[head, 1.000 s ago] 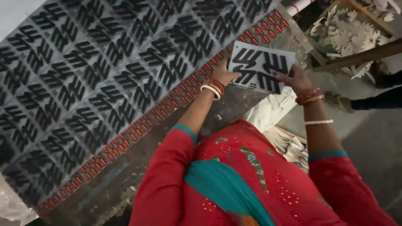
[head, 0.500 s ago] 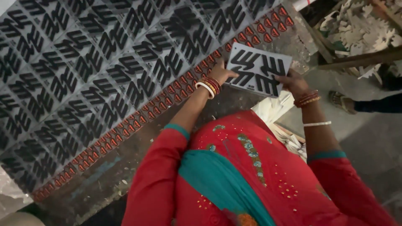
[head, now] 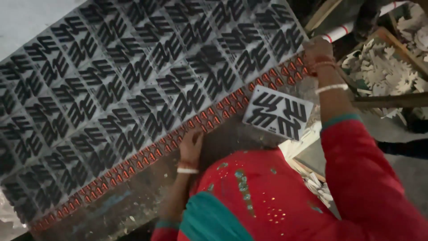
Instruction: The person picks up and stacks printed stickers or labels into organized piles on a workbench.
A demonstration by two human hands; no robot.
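left hand [head: 191, 145] on the printed sheet's [head: 133, 85] red border [head: 156, 149] — loose card [head: 278, 111] just right.

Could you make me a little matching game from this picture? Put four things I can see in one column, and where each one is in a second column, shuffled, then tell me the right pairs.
Things:
1. left hand
2. right hand
3. loose printed square
4. pale cut-out scraps

Places:
A. heaped in a wooden-framed tray at the far right
B. lying apart from the big patterned sheet, just below its red border strip
C. resting on the red border strip near the middle
D. at the sheet's top right corner

Pairs: 1-C, 2-D, 3-B, 4-A
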